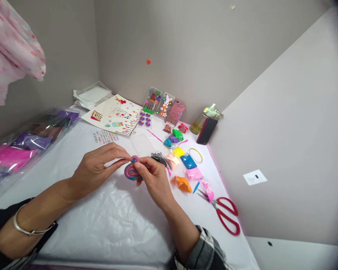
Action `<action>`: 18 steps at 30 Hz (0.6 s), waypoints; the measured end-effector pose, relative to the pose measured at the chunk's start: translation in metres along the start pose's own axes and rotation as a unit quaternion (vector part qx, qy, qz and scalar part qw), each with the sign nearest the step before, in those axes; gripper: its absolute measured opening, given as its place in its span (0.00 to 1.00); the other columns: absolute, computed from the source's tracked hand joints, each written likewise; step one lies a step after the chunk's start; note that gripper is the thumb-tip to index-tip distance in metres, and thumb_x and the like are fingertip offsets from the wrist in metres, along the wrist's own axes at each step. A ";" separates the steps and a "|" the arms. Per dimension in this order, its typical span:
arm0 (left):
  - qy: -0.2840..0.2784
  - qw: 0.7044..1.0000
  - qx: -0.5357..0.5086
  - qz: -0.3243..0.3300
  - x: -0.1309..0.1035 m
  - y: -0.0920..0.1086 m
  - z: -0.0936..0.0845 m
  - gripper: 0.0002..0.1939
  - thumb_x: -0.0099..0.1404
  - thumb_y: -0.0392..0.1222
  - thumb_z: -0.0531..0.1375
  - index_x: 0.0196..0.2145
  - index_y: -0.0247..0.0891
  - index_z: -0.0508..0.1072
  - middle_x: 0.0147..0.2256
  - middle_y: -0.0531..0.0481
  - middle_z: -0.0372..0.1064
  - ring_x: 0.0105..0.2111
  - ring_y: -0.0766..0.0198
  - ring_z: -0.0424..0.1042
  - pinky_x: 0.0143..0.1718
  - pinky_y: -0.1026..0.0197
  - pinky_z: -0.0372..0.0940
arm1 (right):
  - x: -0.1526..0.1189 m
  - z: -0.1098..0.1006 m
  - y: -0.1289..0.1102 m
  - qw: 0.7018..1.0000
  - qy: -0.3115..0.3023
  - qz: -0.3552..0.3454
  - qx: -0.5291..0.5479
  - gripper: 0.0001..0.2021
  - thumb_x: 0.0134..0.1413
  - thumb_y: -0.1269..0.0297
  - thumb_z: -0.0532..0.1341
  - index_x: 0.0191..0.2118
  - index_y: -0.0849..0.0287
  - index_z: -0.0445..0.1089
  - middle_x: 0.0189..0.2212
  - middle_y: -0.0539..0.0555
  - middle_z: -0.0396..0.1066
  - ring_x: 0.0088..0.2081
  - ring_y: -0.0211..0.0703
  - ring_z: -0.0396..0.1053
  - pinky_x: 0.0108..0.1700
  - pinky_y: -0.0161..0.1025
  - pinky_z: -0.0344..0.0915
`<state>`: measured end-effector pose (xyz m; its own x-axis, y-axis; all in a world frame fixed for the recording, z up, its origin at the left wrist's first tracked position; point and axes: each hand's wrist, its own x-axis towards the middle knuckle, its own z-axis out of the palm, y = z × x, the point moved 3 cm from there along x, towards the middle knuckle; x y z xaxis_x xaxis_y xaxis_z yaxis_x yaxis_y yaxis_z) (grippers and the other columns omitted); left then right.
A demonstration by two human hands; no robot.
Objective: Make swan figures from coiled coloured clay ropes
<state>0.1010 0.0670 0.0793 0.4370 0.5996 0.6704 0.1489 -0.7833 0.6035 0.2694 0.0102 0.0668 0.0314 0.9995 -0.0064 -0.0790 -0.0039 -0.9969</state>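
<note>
A multicoloured swirled clay piece [132,171], pink, blue and orange, is held above the white-covered table [101,232]. It has a large coiled oval and a small round curl on top. My right hand [154,180] grips it, the thumb on its front and the fingers behind. My left hand [97,168] pinches with thumb and forefinger at the left edge of the small curl. Behind my hands lies a clear phone case [143,145], and black clay [158,157] in a packet is just beyond my right hand.
Scissors with red handles [228,215] lie at the right, beside orange [181,184], blue [188,161] and yellow clay [178,151]. A phone [207,131] leans on a bottle [198,125]. Decorated cases [165,105] stand by the wall; clay bags [14,155] lie left.
</note>
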 end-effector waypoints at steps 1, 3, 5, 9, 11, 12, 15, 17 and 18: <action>-0.002 1.000 0.002 0.001 0.000 0.000 0.000 0.08 0.71 0.39 0.62 0.43 0.52 0.78 0.37 0.54 0.78 0.38 0.59 0.77 0.44 0.56 0.70 | 0.000 0.000 0.000 1.000 -0.002 0.000 0.002 0.16 0.56 0.49 0.68 0.36 0.58 0.77 0.26 0.49 0.72 0.25 0.35 0.65 0.24 0.31 0.65; -0.002 1.000 0.003 0.005 0.000 0.000 0.000 0.07 0.71 0.39 0.62 0.43 0.51 0.78 0.37 0.54 0.79 0.38 0.59 0.77 0.43 0.57 0.71 | 0.000 0.000 0.001 1.000 -0.003 0.000 0.003 0.16 0.56 0.49 0.68 0.36 0.58 0.77 0.26 0.49 0.72 0.25 0.35 0.65 0.24 0.31 0.65; 0.003 1.000 0.005 0.003 0.001 0.000 -0.001 0.07 0.71 0.40 0.62 0.43 0.52 0.78 0.38 0.54 0.79 0.38 0.59 0.77 0.44 0.56 0.71 | 0.000 0.000 0.001 1.000 -0.001 0.000 0.001 0.16 0.56 0.48 0.68 0.36 0.58 0.77 0.26 0.49 0.72 0.25 0.35 0.66 0.24 0.31 0.66; 0.009 1.000 0.016 0.011 0.000 0.000 -0.002 0.08 0.71 0.39 0.62 0.45 0.52 0.77 0.38 0.54 0.78 0.39 0.59 0.77 0.45 0.56 0.70 | 0.000 -0.001 0.000 1.000 0.001 -0.001 0.001 0.17 0.55 0.48 0.68 0.36 0.58 0.77 0.26 0.49 0.72 0.26 0.35 0.66 0.24 0.31 0.66; 0.002 1.000 0.016 0.020 0.000 0.000 -0.002 0.09 0.71 0.38 0.62 0.45 0.52 0.77 0.38 0.54 0.78 0.39 0.59 0.77 0.45 0.57 0.70 | 0.000 -0.001 0.000 1.000 0.000 -0.001 0.002 0.17 0.55 0.48 0.68 0.36 0.58 0.77 0.26 0.49 0.72 0.26 0.35 0.66 0.24 0.31 0.66; -0.001 1.000 0.016 0.021 0.000 -0.001 -0.001 0.09 0.71 0.37 0.62 0.45 0.52 0.77 0.38 0.54 0.78 0.39 0.60 0.77 0.45 0.57 0.70 | 0.000 -0.001 -0.001 1.000 -0.001 0.000 0.002 0.16 0.55 0.48 0.68 0.36 0.58 0.77 0.26 0.49 0.72 0.26 0.35 0.66 0.24 0.31 0.66; -0.007 1.000 0.018 0.019 0.000 -0.002 0.000 0.08 0.71 0.37 0.62 0.44 0.51 0.77 0.38 0.54 0.78 0.39 0.60 0.77 0.45 0.57 0.70 | 0.000 -0.001 -0.001 1.000 -0.003 0.001 0.001 0.16 0.56 0.49 0.68 0.37 0.59 0.77 0.26 0.49 0.72 0.25 0.35 0.66 0.24 0.31 0.65; -0.008 1.000 0.022 0.019 0.000 -0.002 0.000 0.07 0.71 0.37 0.62 0.43 0.49 0.77 0.38 0.54 0.78 0.39 0.60 0.77 0.45 0.58 0.70 | -0.001 0.000 -0.001 1.000 -0.002 0.002 0.000 0.16 0.56 0.49 0.68 0.36 0.58 0.77 0.26 0.49 0.72 0.25 0.35 0.66 0.24 0.32 0.65; -0.008 0.999 0.023 0.021 -0.001 -0.001 0.000 0.06 0.71 0.37 0.62 0.43 0.48 0.77 0.38 0.54 0.78 0.39 0.60 0.77 0.45 0.58 0.70 | -0.001 0.000 0.000 1.000 -0.001 0.003 -0.001 0.16 0.55 0.48 0.68 0.36 0.58 0.77 0.26 0.49 0.72 0.25 0.35 0.66 0.24 0.32 0.65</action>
<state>0.1003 0.0677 0.0782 0.4578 0.5636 0.6876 0.1710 -0.8148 0.5540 0.2699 0.0095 0.0670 0.0283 0.9995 -0.0118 -0.0776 -0.0095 -0.9969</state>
